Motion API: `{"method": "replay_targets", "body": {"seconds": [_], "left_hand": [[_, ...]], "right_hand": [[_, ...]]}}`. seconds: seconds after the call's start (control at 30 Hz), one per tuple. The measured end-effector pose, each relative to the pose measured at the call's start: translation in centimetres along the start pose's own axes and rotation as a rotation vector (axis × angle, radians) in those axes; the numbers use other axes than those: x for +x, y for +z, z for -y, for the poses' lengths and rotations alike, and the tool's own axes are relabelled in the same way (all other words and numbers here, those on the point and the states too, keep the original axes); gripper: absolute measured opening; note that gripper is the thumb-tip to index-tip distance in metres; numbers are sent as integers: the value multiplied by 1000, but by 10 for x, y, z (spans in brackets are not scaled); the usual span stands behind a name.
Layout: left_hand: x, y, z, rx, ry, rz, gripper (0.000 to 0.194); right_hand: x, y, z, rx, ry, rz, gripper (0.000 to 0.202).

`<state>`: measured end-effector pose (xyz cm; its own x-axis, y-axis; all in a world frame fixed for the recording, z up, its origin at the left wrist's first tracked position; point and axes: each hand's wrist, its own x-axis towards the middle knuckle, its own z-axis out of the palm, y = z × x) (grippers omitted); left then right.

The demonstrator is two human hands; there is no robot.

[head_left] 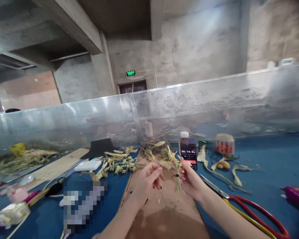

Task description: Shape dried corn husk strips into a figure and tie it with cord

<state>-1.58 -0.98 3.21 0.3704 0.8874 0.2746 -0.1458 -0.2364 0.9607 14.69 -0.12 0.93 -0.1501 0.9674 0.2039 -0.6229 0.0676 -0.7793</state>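
The right hand point(190, 177) holds a small bundle of dried plant strips point(176, 168) above the brown board point(164, 217), fingers closed at its side near the black band point(177, 175), presumably to keep the stems together. The left hand point(150, 178) is just beside it, fingers loosely curled; whether they pinch anything cannot be told. The bundle's long axis runs near upright, top leaning slightly left: leafy ends up and away, stems down. The phone point(188, 153) stands upright before the white-capped bottle point(184, 134), timer facing the wearer, apparently for easy reading. The scissors point(229, 197) lie beside the right forearm, handles nearest, seemingly for reach.
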Motion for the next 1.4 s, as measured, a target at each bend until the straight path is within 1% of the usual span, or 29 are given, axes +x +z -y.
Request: {"method": "replay_targets", "body": {"seconds": [0.03,0.1,0.2,0.23,0.3,0.37,0.43,0.53,0.6,0.67,0.77,0.83,0.9,1.07,1.17,1.27,1.4], "left_hand": [[0,2,0,19,14,-2,18],[0,4,1,50,65,-27,21],[1,4,5,84,136,-96,20],[2,3,7,91,134,-111,19],[3,-1,11,91,104,-100,20],[4,-3,15,88,77,-70,26],[5,-4,16,107,79,-63,29],[4,-2,14,182,111,-55,28],[2,-2,10,225,121,-25,28],[0,-1,7,224,113,-5,28],[-1,-1,6,196,103,-2,30],[-1,0,6,211,104,2,32],[-1,1,7,241,100,1,32],[-2,2,6,307,85,-13,31],[-1,3,7,351,116,0,35],[-1,4,9,347,156,16,39],[0,5,10,325,177,30,40]], "right_hand": [[-1,2,0,-68,-28,23,46],[-3,7,1,-286,-130,60,41],[-5,14,3,-659,-361,24,31],[-6,16,4,-732,-415,7,28],[-8,18,3,-781,-438,3,26],[-9,18,1,-764,-406,38,25],[-10,19,-1,-709,-366,103,22],[-11,21,-3,-601,-304,238,17],[-11,22,-3,-572,-293,287,16],[-12,23,-2,-600,-300,279,15],[-13,25,-3,-641,-259,206,19],[-13,25,-6,-617,-228,163,21],[-12,26,-9,-575,-223,146,23],[-11,24,-9,-503,-219,174,26],[-11,22,-9,-438,-208,202,26],[-9,19,-12,-375,-201,216,24],[-4,15,-17,-320,-200,201,20]]}}
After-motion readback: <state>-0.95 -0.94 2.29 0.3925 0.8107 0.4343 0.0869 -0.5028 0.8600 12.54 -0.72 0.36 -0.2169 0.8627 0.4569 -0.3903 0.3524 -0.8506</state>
